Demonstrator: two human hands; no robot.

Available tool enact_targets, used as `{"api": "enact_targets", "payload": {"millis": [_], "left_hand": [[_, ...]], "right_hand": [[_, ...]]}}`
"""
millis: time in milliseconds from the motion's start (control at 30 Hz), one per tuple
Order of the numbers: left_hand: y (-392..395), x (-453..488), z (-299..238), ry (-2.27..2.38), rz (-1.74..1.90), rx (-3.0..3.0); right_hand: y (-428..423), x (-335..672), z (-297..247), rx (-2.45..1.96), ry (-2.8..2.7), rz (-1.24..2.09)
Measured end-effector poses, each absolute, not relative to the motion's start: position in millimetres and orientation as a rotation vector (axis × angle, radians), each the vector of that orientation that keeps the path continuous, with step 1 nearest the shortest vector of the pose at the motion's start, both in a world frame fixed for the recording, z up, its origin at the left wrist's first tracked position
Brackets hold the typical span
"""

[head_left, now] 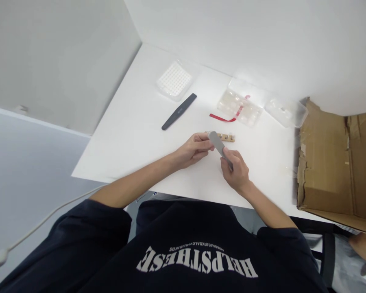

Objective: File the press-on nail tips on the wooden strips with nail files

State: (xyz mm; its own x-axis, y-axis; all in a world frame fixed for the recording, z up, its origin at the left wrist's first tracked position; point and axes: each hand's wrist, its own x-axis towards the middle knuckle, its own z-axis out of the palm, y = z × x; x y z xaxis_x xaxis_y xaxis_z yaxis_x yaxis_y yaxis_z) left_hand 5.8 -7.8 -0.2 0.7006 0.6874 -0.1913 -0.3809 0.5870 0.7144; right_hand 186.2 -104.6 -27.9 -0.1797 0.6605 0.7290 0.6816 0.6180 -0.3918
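My right hand [236, 170] is closed around a grey nail file [217, 141], whose rounded tip rests against the fingertips of my left hand [194, 149]. My left hand is curled, its fingers pinched together at the end of a small tan strip [227, 137] that carries several little pieces and lies on the white table [134, 134]. What exactly the left fingers pinch is hidden by the file.
A dark nail file [179, 111] lies farther back on the table. Behind it sit a clear box of white tips [174, 80], a clear tray [239, 108] with a red strip [224, 118], and another clear container [286, 112]. An open cardboard box [338, 162] stands at the right.
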Motion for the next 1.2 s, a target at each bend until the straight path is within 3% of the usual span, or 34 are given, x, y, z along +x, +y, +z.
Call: {"api": "enact_targets", "payload": {"millis": [867,1200], "left_hand": [[-9.9,12.6,3.4,0.737,0.867,0.774],[-15.1,11.8,2.4,0.660,0.754,0.779]], "right_hand": [[-103.2,185.3,-25.1,-1.171,-1.685,0.056],[-100.6,182.2,-33.7,-1.174,-1.750,0.142]]}}
